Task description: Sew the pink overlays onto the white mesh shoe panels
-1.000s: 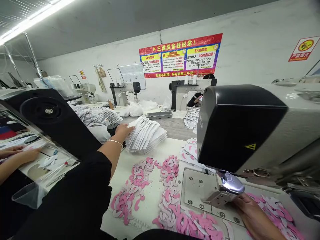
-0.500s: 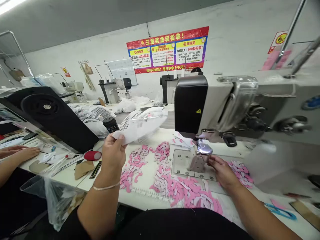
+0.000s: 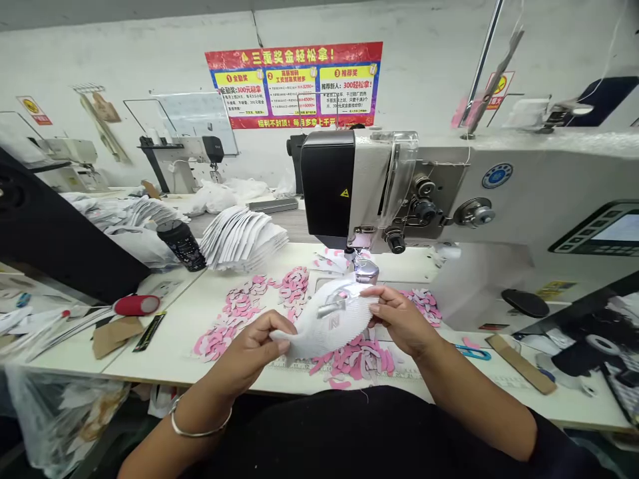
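Here on the white worktop [image 3: 164, 346], right by the sewing machine [image 3: 429, 193], both hands are gripping a white mesh shoe piece [image 3: 327, 326]: the left hand [image 3: 254, 352] pinches its narrow end, the right hand [image 3: 399, 319] its wider end, with pink foam scraps [image 3: 239, 313] just below!

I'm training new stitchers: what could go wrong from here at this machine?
The right hand is close to the presser foot of the sewing machine, so fingers might get caught if it runs. Loose pink cutouts lie just below the white panel in the left hand, so one could perhaps get stitched in.
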The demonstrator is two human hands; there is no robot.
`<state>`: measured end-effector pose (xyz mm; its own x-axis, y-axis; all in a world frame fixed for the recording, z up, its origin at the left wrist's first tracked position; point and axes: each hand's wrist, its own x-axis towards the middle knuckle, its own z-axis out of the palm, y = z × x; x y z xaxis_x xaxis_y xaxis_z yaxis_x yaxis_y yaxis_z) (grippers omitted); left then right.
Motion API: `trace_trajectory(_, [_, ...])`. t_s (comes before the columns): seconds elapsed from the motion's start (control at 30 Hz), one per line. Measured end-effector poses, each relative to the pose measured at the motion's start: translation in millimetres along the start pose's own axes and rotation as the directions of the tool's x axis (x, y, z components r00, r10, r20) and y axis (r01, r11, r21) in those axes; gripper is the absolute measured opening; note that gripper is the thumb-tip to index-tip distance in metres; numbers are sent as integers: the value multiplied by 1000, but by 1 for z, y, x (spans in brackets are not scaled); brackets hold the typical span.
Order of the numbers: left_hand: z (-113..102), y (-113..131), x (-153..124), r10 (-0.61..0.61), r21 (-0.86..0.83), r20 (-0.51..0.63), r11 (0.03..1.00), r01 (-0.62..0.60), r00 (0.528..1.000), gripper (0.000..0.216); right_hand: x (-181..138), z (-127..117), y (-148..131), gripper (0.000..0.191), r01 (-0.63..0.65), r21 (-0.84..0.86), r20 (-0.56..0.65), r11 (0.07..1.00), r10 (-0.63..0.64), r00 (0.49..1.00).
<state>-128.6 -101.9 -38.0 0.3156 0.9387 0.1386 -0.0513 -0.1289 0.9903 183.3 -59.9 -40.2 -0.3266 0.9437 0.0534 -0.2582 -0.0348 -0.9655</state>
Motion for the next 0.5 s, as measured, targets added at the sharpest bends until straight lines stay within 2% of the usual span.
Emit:
trace_trajectory(0.03, [1, -1, 4, -20, 25, 40, 1000, 19, 999, 14, -2, -3, 0, 25, 20, 34, -43, 999, -18, 999])
trace_trajectory(0.07, [1, -3, 9, -33, 50, 33, 998, 32, 999, 16, -4, -7, 0, 21, 40, 68, -82, 997, -34, 996])
trace_trajectory(0.1, [0, -5, 14, -40, 75, -25, 996, 42, 999, 17, -6, -11, -1, 18, 60, 94, -120, 994, -49, 992])
trace_trajectory(0.17, [-4, -10, 26, -40, 125, -212, 990, 68, 976, 20, -12, -19, -2, 17, 103, 121, -195, 987, -78, 978])
trace_trajectory(0.27, [-22, -13, 49, 25, 311, -454, 941, 133, 890, 22, -18, -35, -5, 19, 138, 139, -305, 981, -90, 948])
trace_trajectory(0.33, [-47, -8, 68, 117, 459, -569, 867, 196, 814, 24, -20, -50, -8, 19, 130, 166, -369, 977, -61, 927])
trace_trajectory(0.43, [-96, 10, 99, 218, 552, -664, 788, 272, 715, 30, -17, -78, -6, 15, 143, 229, -443, 963, -28, 896])
trace_trajectory(0.5, [-129, 25, 122, 261, 602, -682, 731, 322, 683, 35, -14, -93, -1, 16, 128, 291, -464, 948, 23, 885])
